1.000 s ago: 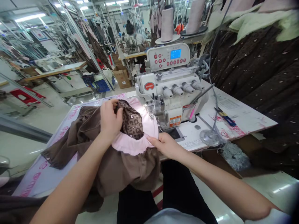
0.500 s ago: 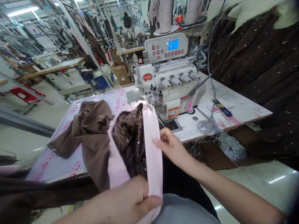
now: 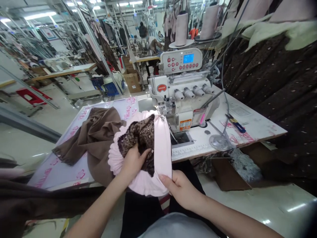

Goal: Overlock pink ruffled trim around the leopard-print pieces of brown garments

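A pale pink gathered band (image 3: 162, 150) forms a loop around dark brown patterned fabric (image 3: 145, 130). The band's far end lies under the presser foot of a white overlock sewing machine (image 3: 182, 87). My left hand (image 3: 132, 162) rests inside the loop on the brown fabric, thumb spread from the fingers, whose tips are partly hidden in the folds. At the loop's near right edge, my right hand (image 3: 184, 188) pinches the pink band, thumb on top and fingers behind it. Plain brown cloth (image 3: 99, 132) lies left of the loop.
Thread snips (image 3: 235, 123) with dark blue handles lie on the machine table (image 3: 257, 115) at right. Two thread cones (image 3: 182, 29) stand behind the machine. Dark speckled fabric (image 3: 269, 79) hangs at far right. A metal post (image 3: 27, 124) crosses the left side.
My left hand has moved from the loop's near edge up onto the brown fabric inside. My right hand has slid down the band towards me. The loop now lies wider and flatter.
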`<control>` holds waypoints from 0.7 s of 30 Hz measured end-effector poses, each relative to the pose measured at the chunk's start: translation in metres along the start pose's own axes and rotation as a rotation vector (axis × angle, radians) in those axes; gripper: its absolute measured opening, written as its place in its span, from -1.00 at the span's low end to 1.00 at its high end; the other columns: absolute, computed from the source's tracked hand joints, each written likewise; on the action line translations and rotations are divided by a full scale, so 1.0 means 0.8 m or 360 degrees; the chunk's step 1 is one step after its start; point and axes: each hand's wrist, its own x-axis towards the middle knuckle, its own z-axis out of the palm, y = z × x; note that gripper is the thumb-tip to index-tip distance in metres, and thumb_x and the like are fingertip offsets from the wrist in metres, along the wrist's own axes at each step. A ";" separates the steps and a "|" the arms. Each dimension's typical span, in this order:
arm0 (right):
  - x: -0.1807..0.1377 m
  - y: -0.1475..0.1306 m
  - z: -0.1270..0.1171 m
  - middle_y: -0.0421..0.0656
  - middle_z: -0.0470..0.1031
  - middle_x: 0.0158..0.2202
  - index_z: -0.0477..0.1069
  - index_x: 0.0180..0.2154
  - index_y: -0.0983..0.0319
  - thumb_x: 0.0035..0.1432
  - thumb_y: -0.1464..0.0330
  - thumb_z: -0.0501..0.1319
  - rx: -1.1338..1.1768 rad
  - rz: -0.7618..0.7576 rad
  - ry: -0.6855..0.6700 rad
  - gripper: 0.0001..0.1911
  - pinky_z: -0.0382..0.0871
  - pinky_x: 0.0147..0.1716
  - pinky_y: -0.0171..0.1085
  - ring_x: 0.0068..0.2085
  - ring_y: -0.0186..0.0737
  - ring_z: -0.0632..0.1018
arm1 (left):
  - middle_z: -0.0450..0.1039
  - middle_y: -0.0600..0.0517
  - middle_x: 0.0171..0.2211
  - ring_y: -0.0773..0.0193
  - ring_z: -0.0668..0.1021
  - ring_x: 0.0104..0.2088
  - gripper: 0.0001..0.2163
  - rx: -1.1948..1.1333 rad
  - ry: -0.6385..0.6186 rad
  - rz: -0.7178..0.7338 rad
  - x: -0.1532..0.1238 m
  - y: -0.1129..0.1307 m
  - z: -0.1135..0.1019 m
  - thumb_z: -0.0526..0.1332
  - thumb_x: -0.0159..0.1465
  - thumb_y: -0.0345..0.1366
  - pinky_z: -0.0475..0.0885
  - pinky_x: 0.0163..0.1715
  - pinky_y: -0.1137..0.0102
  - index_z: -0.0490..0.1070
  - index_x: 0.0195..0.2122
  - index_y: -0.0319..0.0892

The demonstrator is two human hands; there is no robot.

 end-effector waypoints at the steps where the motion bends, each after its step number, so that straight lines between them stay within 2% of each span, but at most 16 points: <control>1: 0.000 -0.001 0.000 -0.29 0.02 -0.63 0.09 -0.62 0.28 0.19 0.19 -0.01 -0.0024 -0.0010 -0.0001 -0.59 0.01 -0.57 -0.40 -0.57 -0.46 0.07 | 0.47 -0.14 -0.26 0.03 0.48 -0.21 -0.65 -0.0014 -0.0110 0.0016 0.004 -0.002 -0.005 0.12 0.13 -0.08 0.30 -0.12 0.19 0.40 -0.18 -0.23; 4: -0.002 0.000 0.001 -0.30 -0.02 -0.65 0.04 -0.63 0.26 0.20 0.19 -0.02 -0.0068 0.0012 0.0017 -0.58 -0.01 -0.59 -0.40 -0.58 -0.46 0.05 | 0.48 -0.10 -0.20 0.08 0.48 -0.18 -0.67 -0.0282 -0.0307 0.0031 0.010 -0.008 -0.029 0.05 0.19 -0.11 0.28 -0.07 0.21 0.44 -0.20 -0.21; 6: -0.003 0.002 0.001 -0.30 -0.03 -0.66 0.03 -0.62 0.26 0.19 0.17 -0.02 -0.0073 0.0049 0.0043 -0.57 -0.02 -0.59 -0.40 -0.59 -0.46 0.05 | 0.47 -0.05 -0.17 0.13 0.47 -0.16 -0.68 -0.0438 -0.0306 0.0020 0.013 -0.008 -0.047 0.06 0.19 -0.13 0.27 -0.04 0.24 0.42 -0.15 -0.19; 12: 0.021 -0.002 -0.012 -0.30 0.02 -0.67 0.08 -0.60 0.25 0.17 0.12 -0.01 -0.0063 0.0029 0.0073 -0.58 -0.01 -0.60 -0.39 -0.59 -0.43 0.08 | 0.46 0.02 -0.18 0.20 0.46 -0.20 -0.72 -0.0420 0.0173 0.0075 0.038 0.015 -0.070 0.05 0.20 -0.22 0.30 -0.09 0.33 0.39 -0.10 -0.14; 17: 0.054 -0.007 -0.031 -0.31 0.04 -0.69 0.10 -0.58 0.25 0.14 0.07 0.00 -0.0080 0.0070 0.0113 -0.57 -0.02 -0.62 -0.40 -0.62 -0.44 0.09 | 0.47 0.05 -0.29 0.23 0.46 -0.27 -0.75 -0.0306 0.0344 0.0225 0.075 0.041 -0.076 0.05 0.17 -0.27 0.32 -0.21 0.42 0.44 -0.19 -0.17; 21: 0.071 -0.008 -0.038 -0.32 0.04 -0.69 0.11 -0.58 0.25 0.12 0.05 0.00 -0.0056 0.0071 0.0112 -0.56 -0.04 -0.64 -0.40 -0.63 -0.45 0.09 | 0.46 0.07 -0.35 0.26 0.45 -0.32 -0.77 -0.0302 0.0432 0.0262 0.104 0.042 -0.077 0.07 0.14 -0.28 0.32 -0.27 0.45 0.45 -0.25 -0.18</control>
